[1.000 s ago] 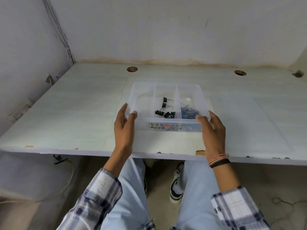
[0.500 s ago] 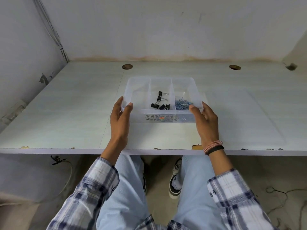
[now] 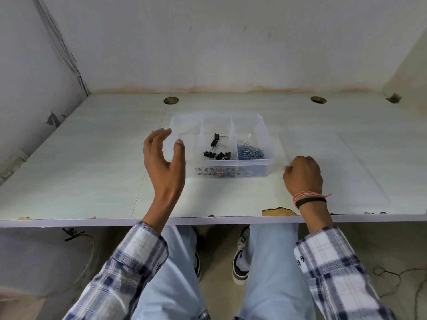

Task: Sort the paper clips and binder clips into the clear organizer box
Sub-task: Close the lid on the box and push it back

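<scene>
The clear organizer box [image 3: 265, 132] stands on the white table, with three compartments side by side. Several black binder clips [image 3: 217, 148] lie in the middle compartment. A heap of blue paper clips [image 3: 250, 152] fills the right one, and the left one holds nothing. My left hand [image 3: 165, 155] hovers just left of the box, lifted, fingers spread and loosely curved, touching nothing. To the right of the box my right hand [image 3: 302, 176] rests near the table with its fingers curled under, and nothing shows in it.
The white table [image 3: 92, 169] ends in a chipped front edge close to me. Two round cable holes [image 3: 171, 100] sit at the back near the wall. Walls close in at the back and left. My legs and shoes are under the table.
Both hands have let go of the box and drawn back from its sides. The box stays on the table.
</scene>
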The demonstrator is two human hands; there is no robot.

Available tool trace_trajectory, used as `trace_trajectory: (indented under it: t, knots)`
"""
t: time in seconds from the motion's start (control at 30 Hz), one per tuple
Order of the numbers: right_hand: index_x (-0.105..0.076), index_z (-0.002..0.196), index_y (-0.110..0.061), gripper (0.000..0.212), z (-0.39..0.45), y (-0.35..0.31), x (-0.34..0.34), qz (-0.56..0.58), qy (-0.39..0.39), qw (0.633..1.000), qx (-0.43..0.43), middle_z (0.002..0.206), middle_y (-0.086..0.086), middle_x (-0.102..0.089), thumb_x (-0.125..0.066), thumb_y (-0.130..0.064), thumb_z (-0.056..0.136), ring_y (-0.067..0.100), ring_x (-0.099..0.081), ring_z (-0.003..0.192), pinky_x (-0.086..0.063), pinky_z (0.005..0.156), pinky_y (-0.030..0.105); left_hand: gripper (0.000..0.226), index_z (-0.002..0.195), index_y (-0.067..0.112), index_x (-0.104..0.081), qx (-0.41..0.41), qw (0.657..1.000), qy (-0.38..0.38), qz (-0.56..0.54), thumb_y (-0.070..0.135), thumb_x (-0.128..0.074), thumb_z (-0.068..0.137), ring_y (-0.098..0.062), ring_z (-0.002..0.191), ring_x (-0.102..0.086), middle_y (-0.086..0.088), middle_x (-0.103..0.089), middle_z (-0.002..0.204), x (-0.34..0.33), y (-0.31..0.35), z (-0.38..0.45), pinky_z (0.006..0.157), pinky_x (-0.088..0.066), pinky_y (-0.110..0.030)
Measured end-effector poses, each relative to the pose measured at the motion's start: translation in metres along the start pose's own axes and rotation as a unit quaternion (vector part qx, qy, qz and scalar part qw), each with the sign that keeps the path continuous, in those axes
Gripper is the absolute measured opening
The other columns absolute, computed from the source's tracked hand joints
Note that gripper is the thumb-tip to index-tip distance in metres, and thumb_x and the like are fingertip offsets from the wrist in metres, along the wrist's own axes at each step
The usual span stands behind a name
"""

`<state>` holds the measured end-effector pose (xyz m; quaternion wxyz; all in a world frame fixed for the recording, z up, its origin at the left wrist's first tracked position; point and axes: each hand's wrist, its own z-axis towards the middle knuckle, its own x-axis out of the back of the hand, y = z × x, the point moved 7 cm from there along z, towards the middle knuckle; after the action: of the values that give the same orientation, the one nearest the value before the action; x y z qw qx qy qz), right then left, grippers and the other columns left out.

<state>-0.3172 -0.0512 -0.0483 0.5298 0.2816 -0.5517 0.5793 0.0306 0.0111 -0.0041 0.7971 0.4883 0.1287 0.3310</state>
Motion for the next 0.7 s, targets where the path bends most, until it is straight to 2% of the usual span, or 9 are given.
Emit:
trace_trajectory:
  t: [0.17,0.27,0.37,0.47,0.53,0.6,0.63,0.7]
  knots:
    - [-0.065,0.093,0.006,0.02,0.01,-0.014,0.015,-0.007,0.024,1.0,0.014,0.1,0.026,-0.06,-0.056,-0.012,0.095,0.044,-0.061,0.094,-0.053,0.071,0.043,0.022,0.116,0.017,-0.07,-0.015,1.0,-0.024,0.01,0.02,-0.063,0.095,-0.014,0.132,-0.053,0.0,-0.063,0.129,-0.011,0.011,0.001,0.11,-0.045,-0.036]
    - [-0.063,0.086,0.005,0.02,0.022,-0.028,0.041,0.031,0.072,0.996,0.032,0.098,0.027,-0.06,-0.054,-0.011,0.094,0.042,-0.059,0.095,-0.045,0.07,0.038,0.021,0.116,0.017,-0.069,-0.009,1.0,-0.027,-0.008,0.019,-0.062,0.096,-0.012,0.12,-0.061,0.0,-0.066,0.123,-0.014,0.015,0.004,0.106,-0.051,-0.036]
    - [-0.059,0.073,-0.004,0.016,0.028,-0.057,0.069,0.079,0.103,0.988,0.086,0.091,0.021,-0.063,-0.052,-0.007,0.087,0.039,-0.06,0.094,-0.043,0.071,0.034,0.025,0.119,0.013,-0.069,0.057,0.995,-0.056,-0.057,0.022,-0.06,0.098,-0.012,0.112,-0.067,0.0,-0.071,0.12,-0.021,0.012,0.01,0.099,-0.057,-0.035]
    - [-0.058,0.078,-0.009,0.011,0.02,-0.096,0.091,0.114,0.126,0.969,0.177,0.093,0.016,-0.062,-0.051,-0.005,0.086,0.034,-0.057,0.092,-0.046,0.073,0.038,0.036,0.124,0.007,-0.067,0.13,0.978,-0.106,-0.122,0.032,-0.057,0.102,-0.018,0.108,-0.072,-0.006,-0.073,0.118,-0.032,0.011,0.019,0.098,-0.058,-0.041]
    - [-0.059,0.086,-0.009,0.006,0.005,-0.12,0.096,0.112,0.129,0.955,0.242,0.096,0.012,-0.059,-0.056,-0.006,0.09,0.032,-0.056,0.093,-0.048,0.075,0.043,0.05,0.128,0.0,-0.062,0.228,0.934,-0.135,-0.239,0.043,-0.054,0.103,-0.026,0.11,-0.073,-0.014,-0.071,0.124,-0.039,0.009,0.024,0.099,-0.058,-0.046]
    - [-0.059,0.089,-0.012,0.012,-0.011,-0.141,0.091,0.081,0.124,0.94,0.306,0.096,0.008,-0.059,-0.06,-0.002,0.083,0.032,-0.055,0.092,-0.047,0.074,0.044,0.071,0.13,-0.006,-0.053,0.32,0.852,-0.155,-0.383,0.058,-0.052,0.099,-0.039,0.113,-0.071,-0.02,-0.066,0.129,-0.044,0.011,0.028,0.1,-0.056,-0.053]
    - [-0.059,0.089,-0.013,0.019,-0.019,-0.149,0.085,0.063,0.116,0.932,0.339,0.095,0.006,-0.059,-0.061,0.002,0.077,0.031,-0.054,0.09,-0.044,0.071,0.041,0.076,0.13,-0.007,-0.051,0.339,0.818,-0.161,-0.437,0.062,-0.052,0.097,-0.045,0.114,-0.068,-0.023,-0.065,0.13,-0.043,0.014,0.032,0.101,-0.054,-0.057]
    - [-0.059,0.087,-0.015,0.028,-0.03,-0.159,0.07,0.037,0.099,0.914,0.392,0.092,0.004,-0.058,-0.061,0.006,0.068,0.029,-0.052,0.085,-0.034,0.068,0.035,0.07,0.138,-0.004,-0.048,0.343,0.794,-0.155,-0.477,0.054,-0.053,0.099,-0.052,0.114,-0.066,-0.029,-0.064,0.132,-0.037,0.015,0.039,0.1,-0.052,-0.061]
